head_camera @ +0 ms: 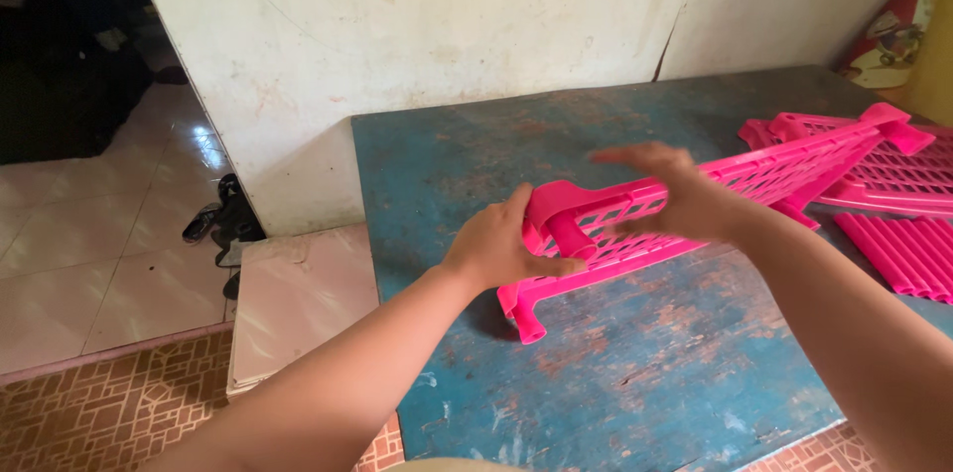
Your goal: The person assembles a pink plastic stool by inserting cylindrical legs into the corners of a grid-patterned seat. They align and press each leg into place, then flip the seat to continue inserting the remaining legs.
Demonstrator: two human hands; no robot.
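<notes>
Pink slotted panel (695, 189) spans between both hands, tilted above blue table (596, 373). Left hand (496, 249) pinches its socket end; right hand (685, 199) pressed on top. Looks mid-fitting; alignment needed next.

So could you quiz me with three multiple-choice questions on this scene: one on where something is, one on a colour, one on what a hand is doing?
1. Where do the other pink plastic pieces lie?
A. On the table's right side
B. On the tiled floor
C. Against the doorway

2. What colour is the table top?
A. White
B. Worn blue
C. Green

3. What is the left hand doing?
A. Resting flat on the table
B. Hanging free
C. Gripping the end of the pink slotted panel

Answers:
1. A, they sit on the table behind the right hand.
2. B, blue paint shows with bare scuffed patches.
3. C, its thumb and fingers wrap the panel's near end.
</notes>
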